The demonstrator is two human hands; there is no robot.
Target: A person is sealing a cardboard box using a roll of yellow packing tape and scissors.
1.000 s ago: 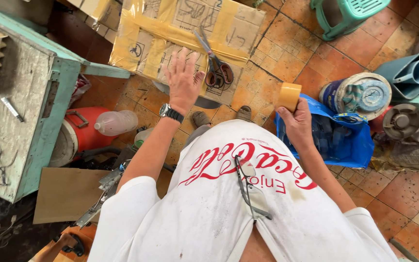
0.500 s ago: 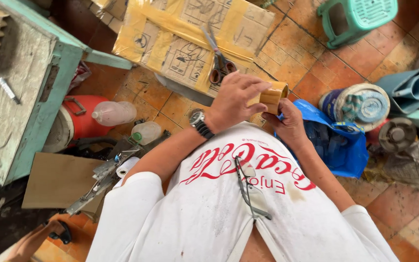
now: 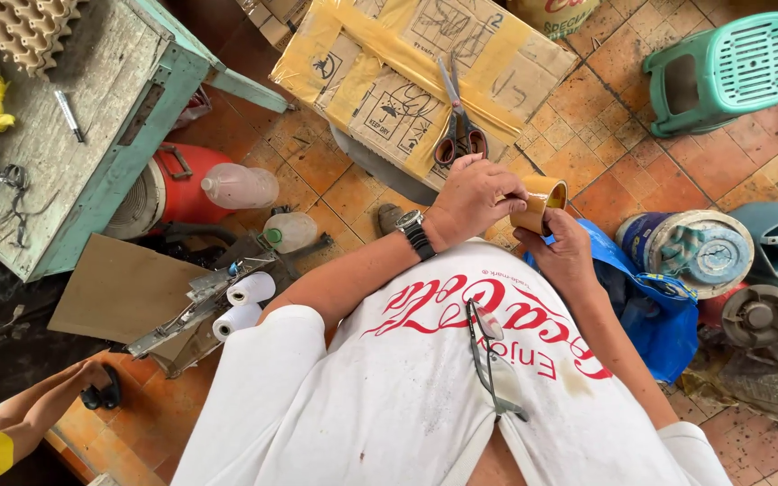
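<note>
Both hands meet on a roll of brown packing tape [image 3: 547, 200] held in front of my chest. My right hand [image 3: 557, 252] grips the roll from below. My left hand [image 3: 472, 195], with a black wristwatch on the wrist, has its fingers on the roll's near side. Just beyond the hands lies a cardboard box [image 3: 425, 76] wrapped in yellow tape on the tiled floor. A pair of scissors [image 3: 457, 121] rests on top of the box. Glasses [image 3: 490, 355] hang from my white shirt's collar.
A worn green table [image 3: 74, 135] stands at the left with an egg tray on it. Plastic bottles [image 3: 240, 186], a red container, thread spools [image 3: 243, 301] and cardboard lie below it. A green stool [image 3: 722, 72], bucket [image 3: 691, 252] and blue bag [image 3: 650, 310] sit right. Another person's arm [image 3: 29, 414] shows bottom left.
My left hand came off the taped box and joined the right hand on the tape roll. The view shifted slightly, so the box now sits higher in the frame.
</note>
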